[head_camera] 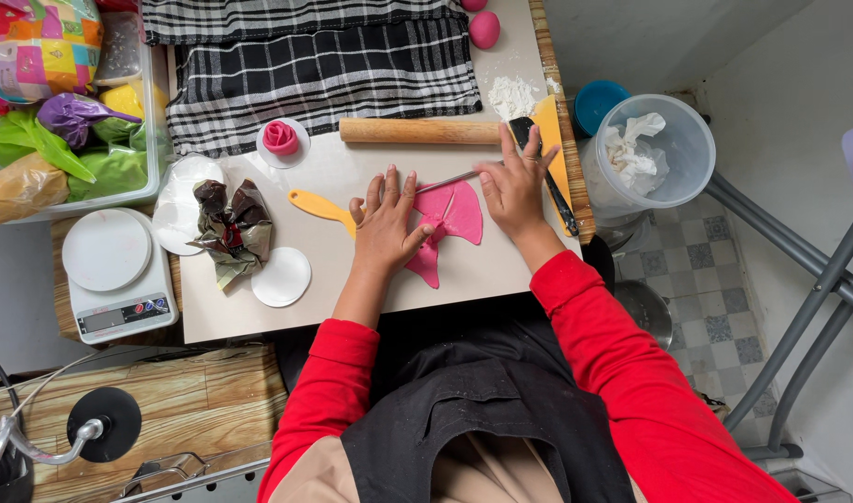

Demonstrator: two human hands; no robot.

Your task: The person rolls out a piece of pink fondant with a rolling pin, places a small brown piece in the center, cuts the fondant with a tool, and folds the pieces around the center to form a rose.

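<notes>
The left hand (385, 226) lies flat with fingers spread, pinning the near-left part of a rolled-out sheet of pink fondant (454, 222) to the pale work board (352, 279); it grips nothing, only presses. The right hand (513, 186), at about two o'clock from the left, holds a thin metal blade (445, 180) between thumb and fingers, its tip running toward nine o'clock across the top edge of the sheet. To cut well here, I judge the flat hand should keep steady, even pressure close beside the cut line so the soft paste does not drag or stretch, while the blade is drawn in one light, continuous stroke rather than sawn. The sheet sits at the middle of the board, with a narrow tail reaching toward six o'clock. Outward from the hands, a wooden rolling pin (419, 130) lies at twelve o'clock, a yellow scraper (320, 205) at nine o'clock, a pink fondant rose (280, 137) on a small white disc at eleven o'clock, and a pink ball (484, 29) farther up beside a dusting of white powder (510, 95). The left palm hides part of the sheet, so its full outline cannot be told; the blade's handle is buried in the right hand, and the dark tool (548, 182) under that hand is only partly visible.
</notes>
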